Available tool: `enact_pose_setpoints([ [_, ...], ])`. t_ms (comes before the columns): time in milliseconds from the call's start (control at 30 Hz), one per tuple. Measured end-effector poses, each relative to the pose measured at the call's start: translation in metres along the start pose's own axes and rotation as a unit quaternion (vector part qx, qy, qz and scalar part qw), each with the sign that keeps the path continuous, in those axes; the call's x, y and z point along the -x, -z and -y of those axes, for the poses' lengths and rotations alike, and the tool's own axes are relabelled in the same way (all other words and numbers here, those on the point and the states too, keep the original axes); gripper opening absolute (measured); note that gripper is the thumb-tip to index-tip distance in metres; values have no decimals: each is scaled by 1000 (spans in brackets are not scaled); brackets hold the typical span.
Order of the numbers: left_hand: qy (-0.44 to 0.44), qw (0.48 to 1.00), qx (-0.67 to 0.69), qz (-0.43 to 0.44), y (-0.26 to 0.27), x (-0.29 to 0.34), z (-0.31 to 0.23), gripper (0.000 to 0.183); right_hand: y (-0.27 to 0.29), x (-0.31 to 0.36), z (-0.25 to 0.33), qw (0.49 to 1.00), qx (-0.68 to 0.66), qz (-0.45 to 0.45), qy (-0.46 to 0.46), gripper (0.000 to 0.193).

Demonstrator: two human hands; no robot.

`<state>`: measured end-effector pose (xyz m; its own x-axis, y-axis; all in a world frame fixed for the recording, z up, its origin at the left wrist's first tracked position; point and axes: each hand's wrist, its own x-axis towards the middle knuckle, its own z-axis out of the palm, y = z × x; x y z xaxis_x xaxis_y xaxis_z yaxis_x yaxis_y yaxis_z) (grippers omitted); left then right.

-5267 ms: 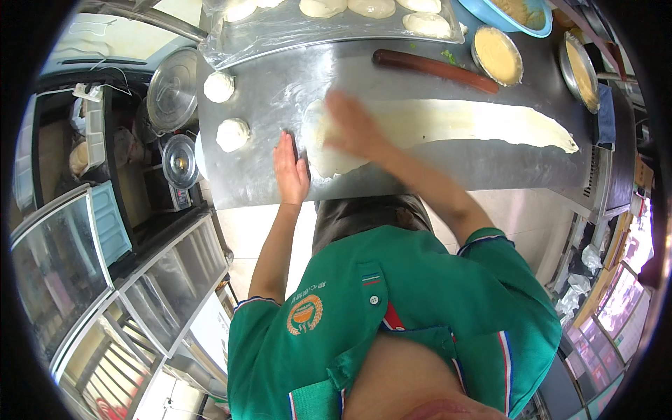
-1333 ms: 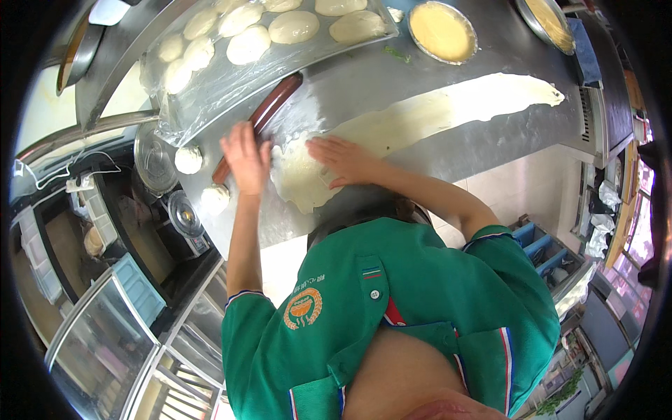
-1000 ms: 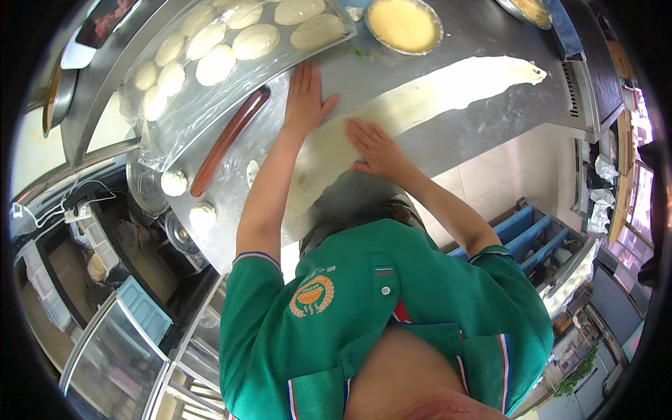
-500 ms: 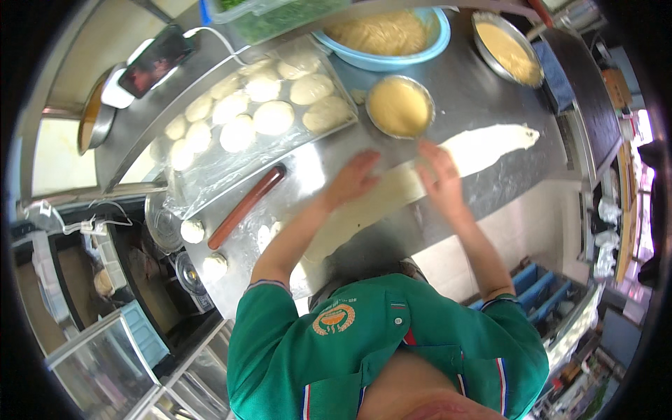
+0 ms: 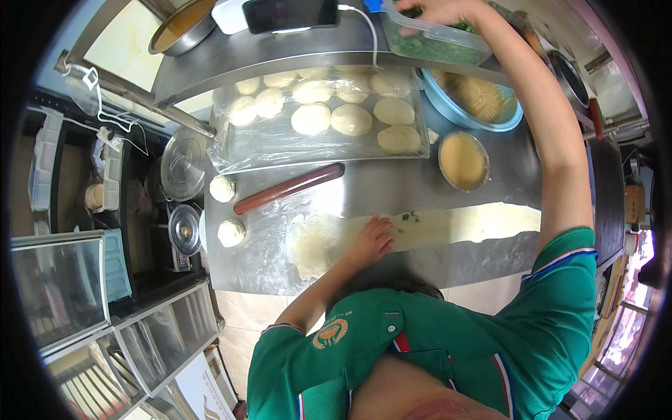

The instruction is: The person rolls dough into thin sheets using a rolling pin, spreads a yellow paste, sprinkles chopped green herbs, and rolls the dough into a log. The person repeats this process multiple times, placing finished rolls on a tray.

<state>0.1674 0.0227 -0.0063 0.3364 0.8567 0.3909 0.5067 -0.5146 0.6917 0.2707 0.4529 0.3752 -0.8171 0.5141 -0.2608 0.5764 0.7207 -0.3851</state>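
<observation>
Since half a second earlier, the right hand had left the dough and reached up to the clear tub of chopped greens, fingers curled on its rim. The left hand lay flat, open, on the long pale dough strip across the floured steel counter, near a reddish rolling pin.

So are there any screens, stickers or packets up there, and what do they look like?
Phone: lying on the shelf at the back of the counter, a dark, blank rectangle with a white cable plugged in.
Badge: on the person's green shirt, round, orange and white.
Clear tub: back shelf, the right hand reaches into it, green bits inside.
No packets or signs show.
</observation>
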Motion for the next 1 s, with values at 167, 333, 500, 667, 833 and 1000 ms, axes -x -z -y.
enact_pose_setpoints([
  [167,71,996,-15,-42,34,24,6,16,9,7,-54,993,30,57,-103,38],
  [333,113,992,-39,-38,53,38,18,18,-8,21,-75,987,91,-20,-127,58],
  [500,88,994,-56,-19,56,32,21,28,-7,24,-57,979,141,-51,-141,47],
  [667,131,990,-60,3,72,48,24,53,-1,7,-43,976,113,-160,-90,18],
  [833,145,983,-106,27,75,58,28,73,0,46,11,932,125,-330,-83,12],
  [1000,153,957,-207,135,93,79,30,89,-48,88,79,864,199,-461,14,17],
])
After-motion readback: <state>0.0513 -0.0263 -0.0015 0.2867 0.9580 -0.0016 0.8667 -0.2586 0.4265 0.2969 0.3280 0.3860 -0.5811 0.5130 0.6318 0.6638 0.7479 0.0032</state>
